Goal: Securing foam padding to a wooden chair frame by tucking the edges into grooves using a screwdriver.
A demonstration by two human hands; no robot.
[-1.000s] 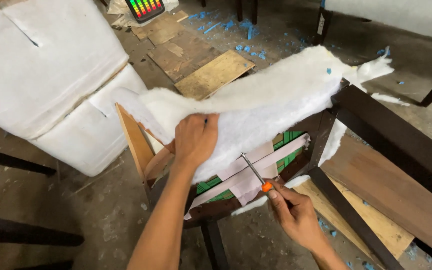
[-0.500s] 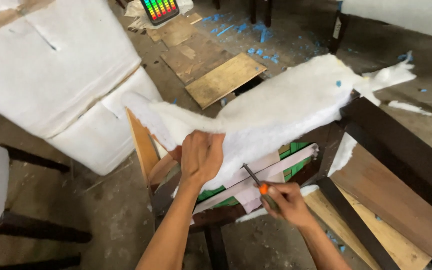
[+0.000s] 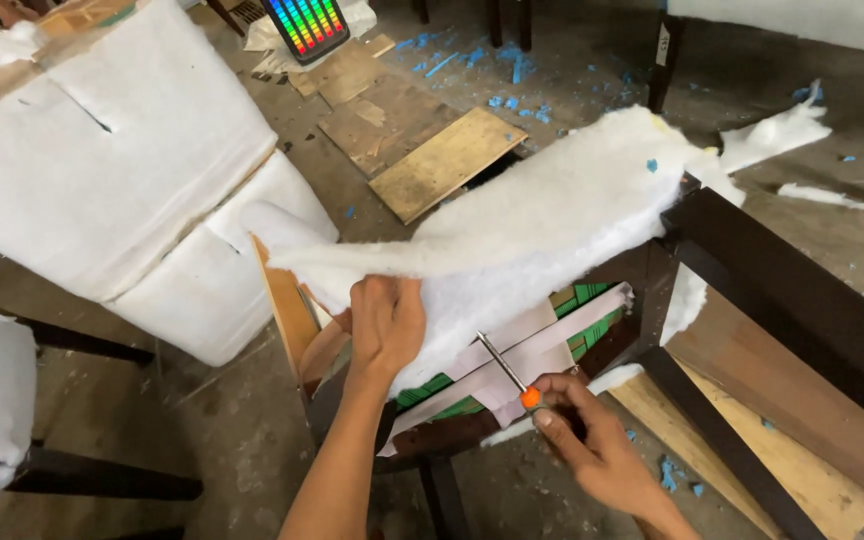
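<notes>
My left hand [image 3: 384, 322] grips the lower edge of a white fluffy padding sheet [image 3: 542, 215] and holds it lifted off a dark wooden chair frame [image 3: 782, 290]. Under the lifted padding show pale fabric strips [image 3: 542, 345] and green webbing [image 3: 587, 300]. My right hand [image 3: 592, 445] holds a screwdriver [image 3: 504, 368] with an orange collar, its metal shaft pointing up-left onto the pale strips. A light plywood panel [image 3: 287, 305] stands on edge left of my left hand.
White upholstered cushions [image 3: 122, 170] lie at the left on dark legs. Plywood boards [image 3: 447, 160] and blue scraps [image 3: 512, 65] litter the concrete floor behind. A panel with coloured bars [image 3: 307, 25] sits at the top. A tan board [image 3: 752, 450] lies under the frame at right.
The view has shifted a little. My left hand has kept its grip on the padding, and my right hand with the screwdriver has stayed at the strips, moving slightly left.
</notes>
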